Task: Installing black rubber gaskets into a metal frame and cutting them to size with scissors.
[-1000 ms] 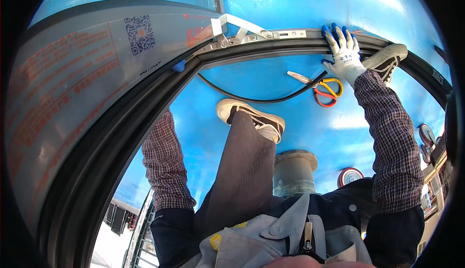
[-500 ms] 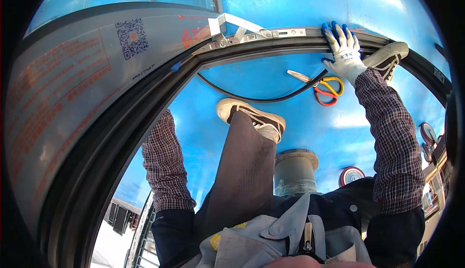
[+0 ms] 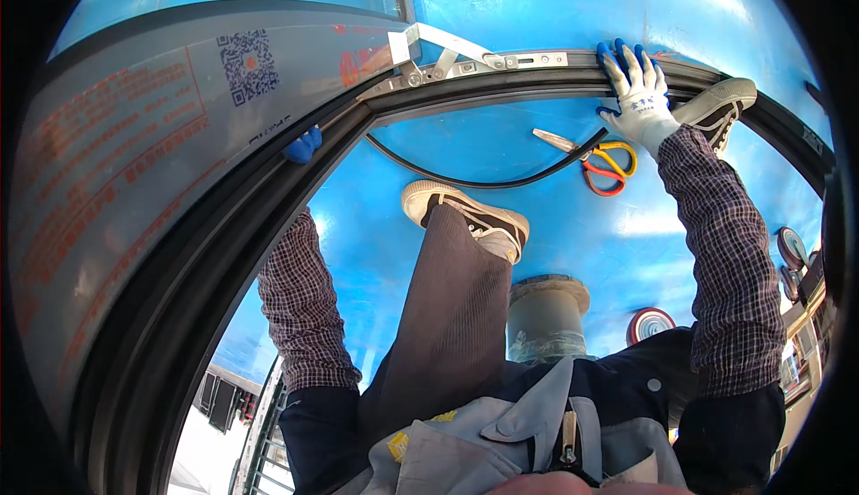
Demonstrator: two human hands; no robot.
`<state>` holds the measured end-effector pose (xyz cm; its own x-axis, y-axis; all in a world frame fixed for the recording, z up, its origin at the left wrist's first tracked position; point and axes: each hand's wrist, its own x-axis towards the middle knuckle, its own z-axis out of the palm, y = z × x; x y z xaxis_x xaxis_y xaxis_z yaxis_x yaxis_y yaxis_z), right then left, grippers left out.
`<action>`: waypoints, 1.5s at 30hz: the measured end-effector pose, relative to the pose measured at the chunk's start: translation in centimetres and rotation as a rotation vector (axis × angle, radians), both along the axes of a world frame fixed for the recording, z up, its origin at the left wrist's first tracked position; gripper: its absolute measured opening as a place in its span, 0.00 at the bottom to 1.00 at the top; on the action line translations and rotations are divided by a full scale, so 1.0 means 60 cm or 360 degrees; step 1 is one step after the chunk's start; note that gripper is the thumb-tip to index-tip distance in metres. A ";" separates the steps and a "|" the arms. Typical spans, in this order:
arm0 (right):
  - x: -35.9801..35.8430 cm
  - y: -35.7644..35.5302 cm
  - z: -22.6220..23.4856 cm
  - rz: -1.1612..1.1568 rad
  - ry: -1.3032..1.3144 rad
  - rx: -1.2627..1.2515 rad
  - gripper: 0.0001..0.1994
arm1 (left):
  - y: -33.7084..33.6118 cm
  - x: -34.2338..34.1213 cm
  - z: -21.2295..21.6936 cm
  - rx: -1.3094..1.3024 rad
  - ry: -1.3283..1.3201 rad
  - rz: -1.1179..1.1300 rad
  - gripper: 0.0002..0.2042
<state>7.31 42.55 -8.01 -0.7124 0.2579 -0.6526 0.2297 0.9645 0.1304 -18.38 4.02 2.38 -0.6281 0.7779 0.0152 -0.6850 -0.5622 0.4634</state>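
A large dark window frame (image 3: 501, 90) curves across the view, with a bent metal hinge arm (image 3: 456, 46) fixed along its far bar. My right hand (image 3: 642, 101), in a white glove with blue fingertips, lies on that far bar with fingers spread. Of my left hand (image 3: 304, 144) only blue gloved fingertips show, curled over the left bar beside the grey panel; the rest is hidden behind the frame. Inside the frame lie scissors (image 3: 586, 160) with one yellow and one red handle. A thin black rubber strip (image 3: 483, 185) curves beside them.
Blue sheeting (image 3: 429, 137) covers the surface below. The grey panel (image 3: 161, 110) with red print fills the left side. My shoe (image 3: 474, 218) stands inside the frame; another shoe (image 3: 720, 106) is by the far bar. A round pedestal (image 3: 548, 312) and a red-rimmed wheel (image 3: 649, 325) are nearer.
My left fingertips have moved toward the near left along the frame and show more over its edge. My right hand stays put.
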 end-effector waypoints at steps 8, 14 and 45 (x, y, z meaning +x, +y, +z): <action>-0.020 -0.009 0.025 -0.0027 -0.0162 0.0037 0.46 | -0.019 -0.006 0.008 0.0102 0.0160 -0.0138 0.34; -0.019 -0.008 0.020 -0.0011 -0.0169 0.0061 0.46 | -0.027 0.003 -0.007 0.0225 0.0176 -0.0309 0.36; 0.000 0.004 0.021 -0.0038 -0.0078 -0.0005 0.47 | -0.019 -0.044 -0.132 0.0843 -0.2174 -0.1175 0.40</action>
<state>7.29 42.80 -6.77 -0.6732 0.2721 -0.6876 0.2459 0.9593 0.1389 -21.01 2.90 -5.55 0.0844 0.9865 0.1404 -0.5766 0.1632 -0.8006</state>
